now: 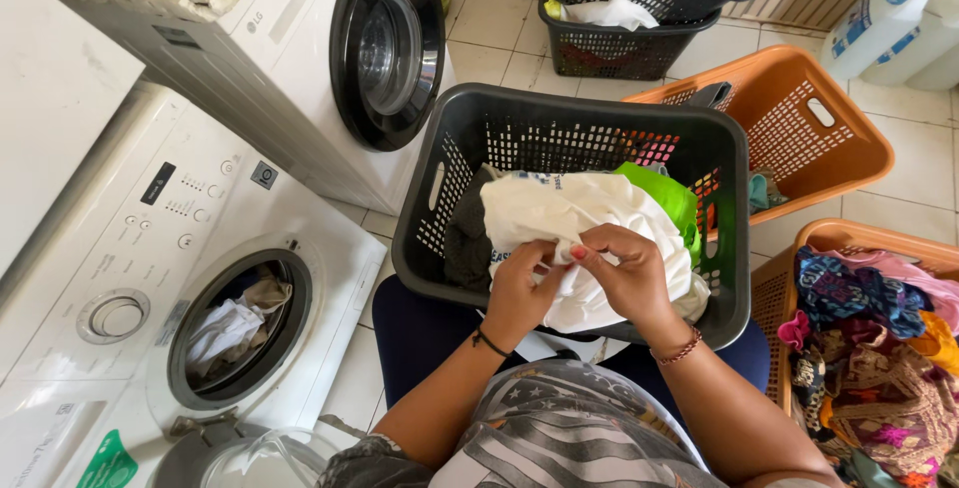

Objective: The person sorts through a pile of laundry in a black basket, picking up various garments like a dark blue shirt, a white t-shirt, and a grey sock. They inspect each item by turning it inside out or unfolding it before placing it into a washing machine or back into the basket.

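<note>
White garment lies bunched atop the dark grey laundry basket on the person's lap. Left hand and right hand both pinch its fabric at the basket's near rim, fingertips almost touching. Beside the basket, left, stands an open washing machine.

Both forearms rise from the bottom of the view and converge toward the middle, elbows spread apart, wrists close together. The left hand is seen from its back, fingers curled inward and thumb pressed against them in a pinch. The right hand sits just beside it, slightly higher, its fingers bent and its fingertips meeting those of the left; one nail shows red polish. A thin dark band circles the left wrist, a beaded bracelet the right.
</note>
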